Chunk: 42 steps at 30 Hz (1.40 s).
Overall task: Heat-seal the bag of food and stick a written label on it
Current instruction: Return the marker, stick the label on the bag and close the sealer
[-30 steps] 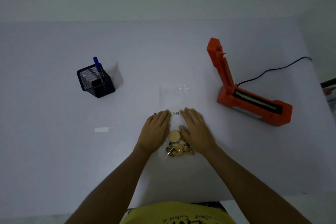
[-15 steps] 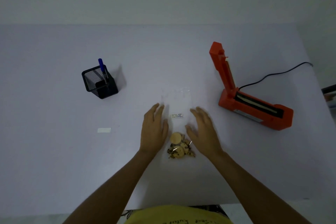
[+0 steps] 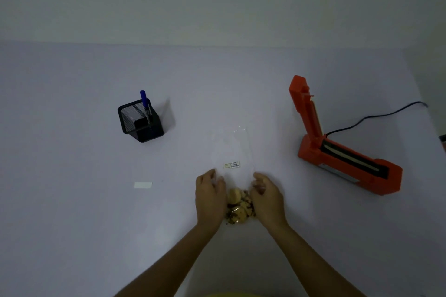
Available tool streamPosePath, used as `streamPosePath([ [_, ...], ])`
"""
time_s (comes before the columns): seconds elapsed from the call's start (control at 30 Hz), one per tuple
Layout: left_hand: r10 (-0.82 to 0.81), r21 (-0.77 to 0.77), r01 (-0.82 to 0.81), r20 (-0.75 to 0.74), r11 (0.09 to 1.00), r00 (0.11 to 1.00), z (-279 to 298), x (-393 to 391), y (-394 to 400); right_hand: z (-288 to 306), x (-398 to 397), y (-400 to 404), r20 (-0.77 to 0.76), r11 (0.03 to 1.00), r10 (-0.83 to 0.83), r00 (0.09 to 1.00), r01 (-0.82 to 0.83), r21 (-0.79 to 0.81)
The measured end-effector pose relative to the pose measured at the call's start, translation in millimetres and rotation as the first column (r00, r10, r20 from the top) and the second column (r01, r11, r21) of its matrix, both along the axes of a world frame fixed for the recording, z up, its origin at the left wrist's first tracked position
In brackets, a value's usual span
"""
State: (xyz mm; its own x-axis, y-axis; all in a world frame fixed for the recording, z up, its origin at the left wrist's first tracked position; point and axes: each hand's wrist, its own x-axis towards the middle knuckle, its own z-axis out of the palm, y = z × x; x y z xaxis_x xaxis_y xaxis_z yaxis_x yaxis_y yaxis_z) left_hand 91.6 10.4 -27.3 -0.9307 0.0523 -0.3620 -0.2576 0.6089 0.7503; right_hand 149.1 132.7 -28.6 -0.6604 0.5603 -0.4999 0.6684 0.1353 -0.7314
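A clear plastic bag point(image 3: 235, 149) lies flat on the white table, with tan and brown food pieces point(image 3: 239, 206) bunched at its near end. A small written label point(image 3: 231, 165) sits on the bag's middle. My left hand point(image 3: 209, 196) grips the bag's left edge beside the food, fingers curled. My right hand point(image 3: 268, 198) grips the right edge the same way. An orange heat sealer point(image 3: 342, 152) stands to the right with its lid raised.
A black mesh pen holder point(image 3: 141, 120) with a blue pen point(image 3: 144, 103) stands at the left. A small white backing strip point(image 3: 143, 185) lies left of my hands. The sealer's black cord point(image 3: 376, 117) runs off to the right.
Both hands slid off the label, moved apart to the bag's sides, then curled round its edges near the food.
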Motion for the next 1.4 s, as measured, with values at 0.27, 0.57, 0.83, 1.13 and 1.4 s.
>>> streamPosePath([
  [0.27,0.163,0.095,-0.165,0.035,0.982,0.986,-8.6,-87.2,4.3,-14.3,-92.8,17.3,-0.073,0.983,-0.117,0.990,0.105,-0.150],
  [0.57,0.159,0.161,-0.165,0.049,0.973,0.986,-7.7,-176.5,11.5,-20.9,-178.9,30.7,-0.136,0.988,-0.121,0.983,0.107,-0.111],
  [0.83,0.004,0.046,-0.002,-0.040,0.999,0.999,-13.6,-188.4,6.0,-13.5,-187.8,29.9,-0.082,0.991,0.018,0.996,-0.007,0.134],
  [1.13,-0.106,0.092,0.112,-0.066,0.990,0.992,6.5,-167.4,-9.7,15.6,-139.0,21.2,-0.056,0.991,0.066,0.996,-0.059,0.124],
  [1.4,-0.244,0.135,0.263,-0.145,0.955,0.959,57.2,-139.3,11.7,59.9,-52.3,43.7,-0.132,0.982,0.105,0.986,-0.081,0.172],
])
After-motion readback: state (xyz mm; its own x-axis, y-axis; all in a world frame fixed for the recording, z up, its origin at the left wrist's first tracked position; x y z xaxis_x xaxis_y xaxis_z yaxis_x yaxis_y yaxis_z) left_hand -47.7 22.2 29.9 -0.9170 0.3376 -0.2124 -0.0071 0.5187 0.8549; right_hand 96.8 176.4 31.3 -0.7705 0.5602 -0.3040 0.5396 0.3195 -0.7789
